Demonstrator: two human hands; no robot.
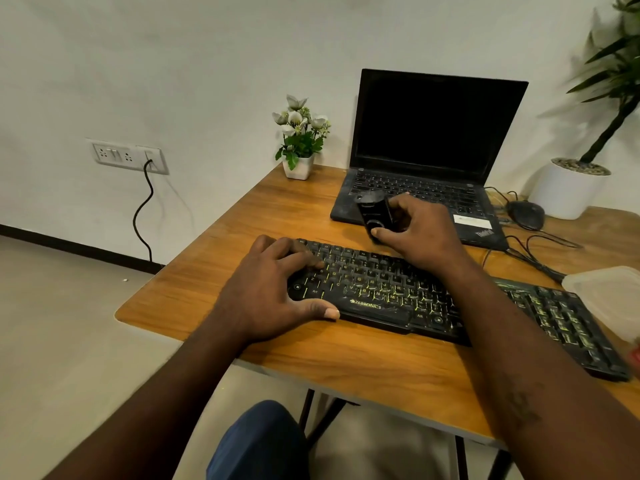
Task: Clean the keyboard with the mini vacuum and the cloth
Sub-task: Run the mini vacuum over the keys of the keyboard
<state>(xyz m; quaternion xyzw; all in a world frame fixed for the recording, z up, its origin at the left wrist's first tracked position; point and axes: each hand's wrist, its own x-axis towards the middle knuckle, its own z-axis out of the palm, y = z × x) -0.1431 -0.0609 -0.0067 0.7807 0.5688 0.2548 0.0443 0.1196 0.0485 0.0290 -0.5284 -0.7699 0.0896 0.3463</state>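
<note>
Right hand [419, 230] grasps the black mini vacuum [374, 211], thumb on its round button, just beyond the keyboard's far edge. Left hand [273, 289] lies released, fingers resting on the keys at the left end, thumb along the front edge. Keyboard [381, 289]: black, yellow-green lettering, dusty, set diagonally on the wooden tabletop [346, 351]. Behind it stands an open laptop [433, 133] with a dark screen, with a small flower pot [298, 167] to its left and a mouse [526, 214] to its right. White wall carries a socket [128, 155] with a cable plugged in.
</note>
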